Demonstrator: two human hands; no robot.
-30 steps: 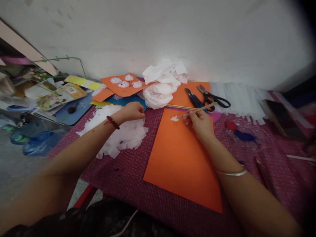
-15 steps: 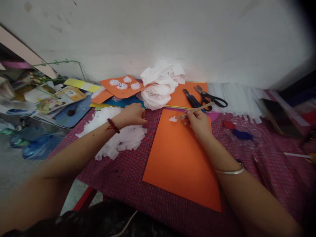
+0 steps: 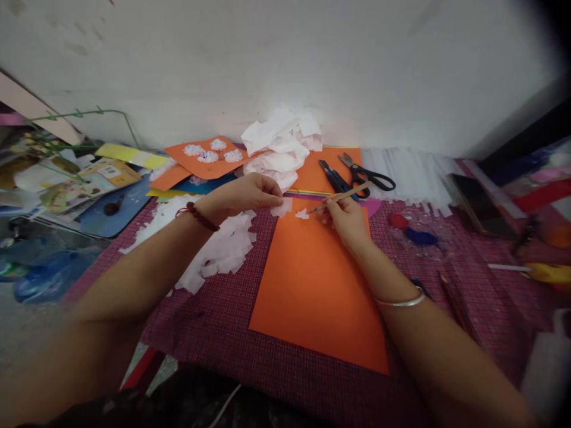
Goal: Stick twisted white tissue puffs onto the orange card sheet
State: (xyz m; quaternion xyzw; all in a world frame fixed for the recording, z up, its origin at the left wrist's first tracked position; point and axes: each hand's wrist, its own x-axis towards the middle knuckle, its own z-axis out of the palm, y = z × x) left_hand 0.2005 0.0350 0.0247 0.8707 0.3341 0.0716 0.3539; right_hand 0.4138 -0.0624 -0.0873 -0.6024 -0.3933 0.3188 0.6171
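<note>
My left hand (image 3: pixel 243 195) pinches a small white paper scrap (image 3: pixel 282 208) and holds it over the top left corner of the orange sheet (image 3: pixel 316 285). My right hand (image 3: pixel 345 219) grips a thin wooden stick (image 3: pixel 341 199), whose tip rests beside another white scrap (image 3: pixel 302 214) stuck on the orange sheet. A heap of torn white paper pieces (image 3: pixel 214 246) lies under my left forearm on the red checked cloth (image 3: pixel 223 327).
Crumpled white paper (image 3: pixel 279 145), black scissors (image 3: pixel 368 175), a blue cutter (image 3: pixel 335 177) and an orange card with white puffs (image 3: pixel 207 156) lie by the wall. Red and blue blobs (image 3: pixel 408 229) sit to the right. Books and clutter (image 3: pixel 84 178) fill the left.
My left hand lifted a white scrap off the heap and carried it right, to the orange sheet's corner. The right hand with the stick stayed in place. The camera turned slightly right.
</note>
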